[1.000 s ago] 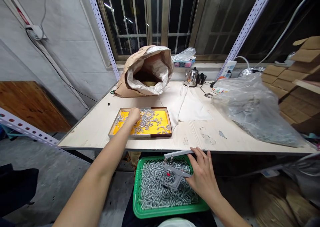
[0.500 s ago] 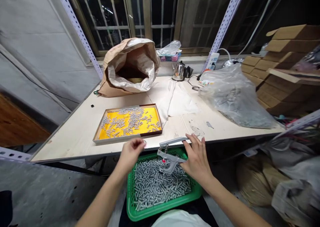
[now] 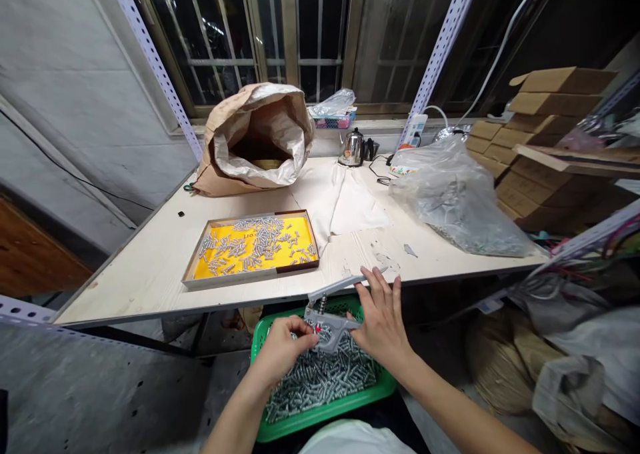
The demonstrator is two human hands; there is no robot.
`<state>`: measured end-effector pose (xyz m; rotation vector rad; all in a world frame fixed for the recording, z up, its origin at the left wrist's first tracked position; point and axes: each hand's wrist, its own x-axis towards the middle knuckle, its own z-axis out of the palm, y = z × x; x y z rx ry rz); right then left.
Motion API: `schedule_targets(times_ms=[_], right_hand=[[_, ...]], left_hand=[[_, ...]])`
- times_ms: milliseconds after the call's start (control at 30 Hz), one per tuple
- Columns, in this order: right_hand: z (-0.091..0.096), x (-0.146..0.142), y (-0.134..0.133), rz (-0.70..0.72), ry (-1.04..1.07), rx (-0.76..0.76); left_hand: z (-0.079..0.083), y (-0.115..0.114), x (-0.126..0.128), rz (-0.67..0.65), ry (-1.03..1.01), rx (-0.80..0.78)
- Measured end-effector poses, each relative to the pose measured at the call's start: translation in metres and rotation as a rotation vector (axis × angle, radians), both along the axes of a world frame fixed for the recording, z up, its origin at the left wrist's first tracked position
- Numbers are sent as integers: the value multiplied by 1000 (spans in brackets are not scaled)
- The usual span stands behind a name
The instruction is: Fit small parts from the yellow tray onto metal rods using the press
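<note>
My right hand (image 3: 383,314) grips grey spring-loaded pliers (image 3: 333,331) by their handles, with the thumb on the lower one and the fingers over the upper one. A coil spring and a small red piece show at the jaw end. At those jaws, my left hand (image 3: 287,347) is closed in a pinch, close to the red piece. Whatever lies between its fingertips is hidden. Under both hands is a green plastic basket (image 3: 327,415) full of small silver metal pieces (image 3: 320,384), which look like little springs or screws.
A shallow box (image 3: 250,279) with a yellow bottom and scattered silver pieces lies on the table (image 3: 135,281). Behind it an open paper sack (image 3: 215,161) leans. A kettle (image 3: 353,149), a clear plastic bag (image 3: 460,201) and stacked cartons (image 3: 545,141) stand toward the right.
My left hand has moved right and down, from above the basket's left edge to the pliers' jaws. My right hand still holds the pliers; the view has shifted slightly.
</note>
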<state>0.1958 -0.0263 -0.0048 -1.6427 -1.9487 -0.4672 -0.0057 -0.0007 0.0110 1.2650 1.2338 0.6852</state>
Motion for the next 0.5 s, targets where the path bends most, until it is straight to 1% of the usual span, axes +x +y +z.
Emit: schedule_targets(times_ms=[100, 167, 233, 333, 500], right_hand=[[-3, -1, -3, 7, 1, -7], [-4, -2, -4, 11, 7, -14], [-3, -2, -5, 15, 9, -29], [0, -1, -5, 8, 17, -41], [6, -2, -2, 13, 33, -1]], left_hand=[[2, 0, -2, -91, 46, -2], [4, -1, -3, -124, 51, 4], [7, -1, -3, -128, 58, 17], [10, -2, -4, -132, 46, -3], [11, -3, -7, -143, 26, -38]])
